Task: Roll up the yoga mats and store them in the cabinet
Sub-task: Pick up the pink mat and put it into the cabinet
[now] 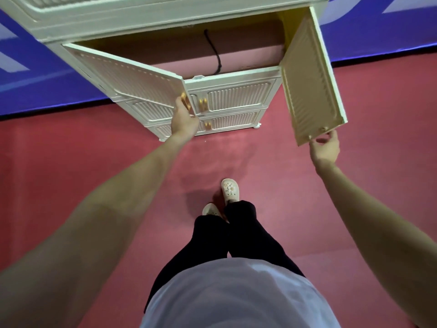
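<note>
Red flooring (307,209) fronts the cabinet (236,95), a rolled pink mat (165,53) stowed inside; left hand (184,117) grips a door handle, right hand (325,147) loosely fingers the other door's edge, likely swinging both closed next.

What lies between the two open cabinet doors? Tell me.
In the head view, between the left door and the right door lies the open compartment, holding a rolled pink yoga mat with a black strap around it.
</note>
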The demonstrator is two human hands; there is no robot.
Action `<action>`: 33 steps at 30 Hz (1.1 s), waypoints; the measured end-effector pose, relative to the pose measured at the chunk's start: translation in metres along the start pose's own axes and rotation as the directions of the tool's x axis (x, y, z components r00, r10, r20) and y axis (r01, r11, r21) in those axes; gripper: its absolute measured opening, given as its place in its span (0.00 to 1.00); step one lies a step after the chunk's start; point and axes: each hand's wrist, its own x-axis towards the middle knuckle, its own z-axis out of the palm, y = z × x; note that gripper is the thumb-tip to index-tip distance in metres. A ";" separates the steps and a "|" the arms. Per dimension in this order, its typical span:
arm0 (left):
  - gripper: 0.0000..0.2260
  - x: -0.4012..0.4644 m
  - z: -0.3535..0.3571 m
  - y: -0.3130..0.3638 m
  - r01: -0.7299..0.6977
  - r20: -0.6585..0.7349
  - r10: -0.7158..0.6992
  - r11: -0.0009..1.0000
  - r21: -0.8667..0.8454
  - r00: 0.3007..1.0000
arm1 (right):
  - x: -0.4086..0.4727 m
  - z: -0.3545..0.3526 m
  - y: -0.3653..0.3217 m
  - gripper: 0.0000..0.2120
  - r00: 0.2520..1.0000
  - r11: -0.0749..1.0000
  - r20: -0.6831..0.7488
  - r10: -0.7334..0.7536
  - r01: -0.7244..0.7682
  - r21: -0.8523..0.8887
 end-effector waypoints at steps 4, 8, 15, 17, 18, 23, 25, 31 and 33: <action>0.25 0.007 -0.003 0.010 -0.006 0.047 0.005 1.000 0.023 0.999 | -0.012 0.026 -0.009 0.03 0.961 0.980 0.217 -0.171 0.189 -0.065; 0.21 0.019 -0.011 0.011 -0.081 0.077 0.076 0.994 0.071 0.994 | -0.025 0.066 -0.034 0.02 0.843 0.882 0.386 -0.376 0.453 -0.132; 0.09 0.051 -0.031 0.017 -0.213 0.068 0.202 0.945 0.247 0.977 | -0.019 0.122 -0.109 0.11 0.547 0.667 0.654 -0.522 0.740 -0.087; 0.10 0.062 -0.032 0.020 -0.225 0.066 0.215 0.933 0.282 0.974 | -0.011 0.136 -0.129 0.13 0.464 0.606 0.718 -0.519 0.792 -0.074; 0.11 0.067 -0.032 0.022 -0.232 0.065 0.222 0.928 0.292 0.973 | -0.006 0.144 -0.140 0.12 0.430 0.588 0.740 -0.517 0.807 -0.059; 0.11 0.093 -0.027 0.035 -0.245 0.020 0.254 0.909 0.338 0.967 | 0.010 0.183 -0.186 0.09 0.371 0.485 0.750 -0.547 0.871 -0.077; 0.10 0.101 -0.027 0.040 -0.259 0.018 0.269 0.904 0.340 0.963 | 0.013 0.199 -0.203 0.10 0.408 0.477 0.722 -0.559 0.870 -0.122; 0.11 0.122 -0.028 0.056 -0.220 -0.006 0.238 0.906 0.361 0.971 | 0.020 0.224 -0.235 0.12 0.512 0.483 0.655 -0.555 0.840 -0.247; 0.11 0.127 -0.027 0.063 -0.187 -0.025 0.213 0.904 0.384 0.977 | 0.023 0.228 -0.243 0.12 0.535 0.490 0.648 -0.542 0.828 -0.273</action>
